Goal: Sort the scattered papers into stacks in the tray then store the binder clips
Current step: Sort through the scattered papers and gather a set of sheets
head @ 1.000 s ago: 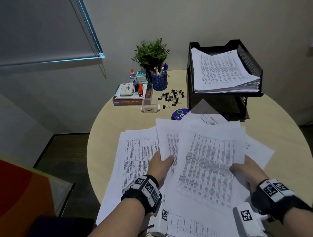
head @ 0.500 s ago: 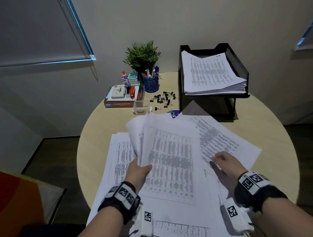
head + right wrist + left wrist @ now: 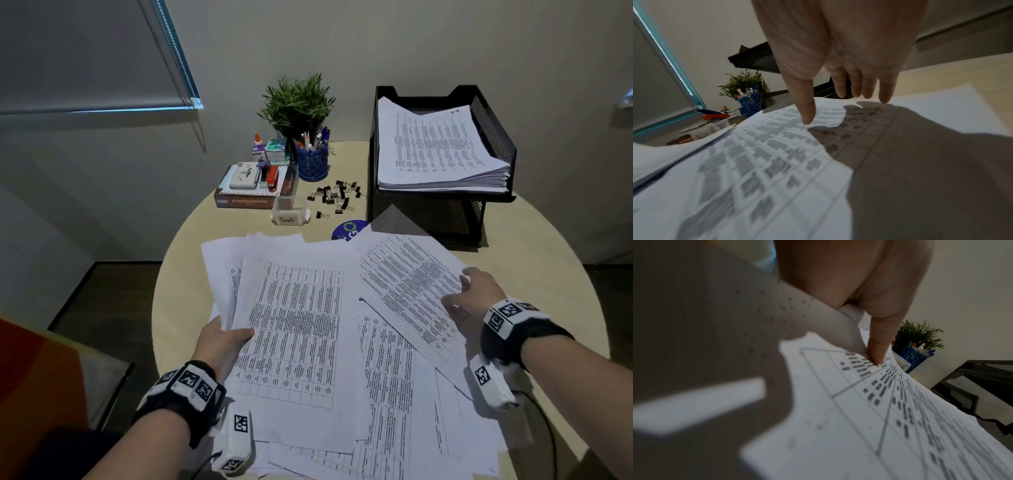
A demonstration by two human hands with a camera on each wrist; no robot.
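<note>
Holding a fanned bundle of papers (image 3: 291, 329) by its near left corner, the left hand (image 3: 219, 346) has its thumb on top and the other fingers curled under the sheets (the left wrist view shows the thumb (image 3: 877, 352) pressing on the print). The right hand (image 3: 476, 294) is spread, fingers straight, and its fingertips (image 3: 885, 95) touch the far edge of a slanted sheet (image 3: 411, 284) that lies flat on the bench (image 3: 548, 257). This sheet runs with its long axis from beyond the right fingers down toward the left ones, so the right hand is much nearer to it; I think it must slide the sheet leftward to join the bundle. The tray (image 3: 493, 137), already holding a stack, stands beyond the right fingers. The binder clips (image 3: 337, 197) lie scattered far beyond the left fingers, just left of the tray.
</note>
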